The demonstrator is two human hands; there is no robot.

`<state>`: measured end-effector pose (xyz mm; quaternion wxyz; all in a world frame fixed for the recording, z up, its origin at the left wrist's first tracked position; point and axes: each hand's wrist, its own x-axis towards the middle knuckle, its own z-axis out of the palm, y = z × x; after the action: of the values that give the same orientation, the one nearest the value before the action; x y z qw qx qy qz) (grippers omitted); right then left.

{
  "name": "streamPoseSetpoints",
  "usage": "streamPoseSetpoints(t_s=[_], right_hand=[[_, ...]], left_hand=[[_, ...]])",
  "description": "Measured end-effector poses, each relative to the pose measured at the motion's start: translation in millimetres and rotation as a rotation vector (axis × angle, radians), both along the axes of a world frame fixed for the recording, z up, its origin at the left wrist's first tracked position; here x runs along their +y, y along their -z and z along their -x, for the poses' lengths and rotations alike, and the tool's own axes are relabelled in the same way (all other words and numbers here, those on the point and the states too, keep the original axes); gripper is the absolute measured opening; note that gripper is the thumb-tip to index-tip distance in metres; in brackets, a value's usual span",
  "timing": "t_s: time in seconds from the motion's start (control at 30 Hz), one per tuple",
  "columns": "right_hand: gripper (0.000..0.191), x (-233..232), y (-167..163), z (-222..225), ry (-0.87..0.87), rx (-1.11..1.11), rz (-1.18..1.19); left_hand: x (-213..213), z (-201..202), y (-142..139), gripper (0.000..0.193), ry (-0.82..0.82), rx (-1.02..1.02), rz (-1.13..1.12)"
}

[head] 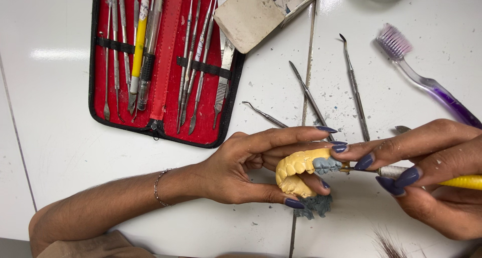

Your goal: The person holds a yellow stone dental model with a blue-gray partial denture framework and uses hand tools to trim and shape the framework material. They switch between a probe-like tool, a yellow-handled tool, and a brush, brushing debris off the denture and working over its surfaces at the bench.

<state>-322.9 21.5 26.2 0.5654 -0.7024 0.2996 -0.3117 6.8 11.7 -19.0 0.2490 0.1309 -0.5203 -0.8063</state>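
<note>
Left hand (pixel 241 170) grips a yellow tooth cast (pixel 296 171), thumb under it and fingers (pixel 296 135) curled over the top, holding it just above the white tabletop (pixel 65 137) near the lower middle of the view. A blue-grey patch (pixel 326 165) sits on the cast's right end, and more blue-grey material (pixel 314 206) shows below the thumb. Right hand (pixel 437 175) pinches a yellow-handled tool (pixel 464 181) between thumb and fingers; its metal tip (pixel 351 170) touches the blue-grey patch. A thin bracelet (pixel 159 187) circles the left wrist. Above, an open red case (pixel 168 52) lies flat with metal instruments strapped in rows. A tan block (pixel 248 18) overlaps the case's upper right corner. Three loose metal picks (pixel 354 85) lie on the tabletop between the case and a purple toothbrush (pixel 427 80), which rests at upper right. Pale specks of debris dot the tabletop around the hands.
</note>
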Motion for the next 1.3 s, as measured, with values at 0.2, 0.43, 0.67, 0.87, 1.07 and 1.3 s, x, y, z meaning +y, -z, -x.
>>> streamPoseSetpoints(t_s=[0.2,0.43,0.67,0.87,1.07,1.3], right_hand=[[0.012,-3.5,6.2,2.1,-0.017,-0.02,-0.006],[0.013,-3.9,7.5,2.7,-0.038,-0.006,-0.013],[0.018,-2.4,9.2,6.5,-0.045,0.036,-0.032],[0.016,1.1,8.9,7.0,-0.02,0.013,-0.117],[0.024,0.2,5.8,6.5,-0.052,0.048,-0.106],[0.025,0.4,6.4,5.2,-0.066,0.056,-0.064]], left_hand=[[-0.9,0.4,2.1,0.078,-0.006,-0.004,0.002],[-0.8,0.8,2.4,0.078,0.003,-0.002,-0.004],[-1.0,-0.8,3.9,0.079,0.013,-0.009,-0.004],[0.4,-1.7,3.8,0.077,0.002,-0.007,-0.015],[1.5,-0.5,6.3,0.077,-0.024,-0.023,0.073],[1.3,-1.9,7.3,0.077,-0.032,-0.046,0.096]])
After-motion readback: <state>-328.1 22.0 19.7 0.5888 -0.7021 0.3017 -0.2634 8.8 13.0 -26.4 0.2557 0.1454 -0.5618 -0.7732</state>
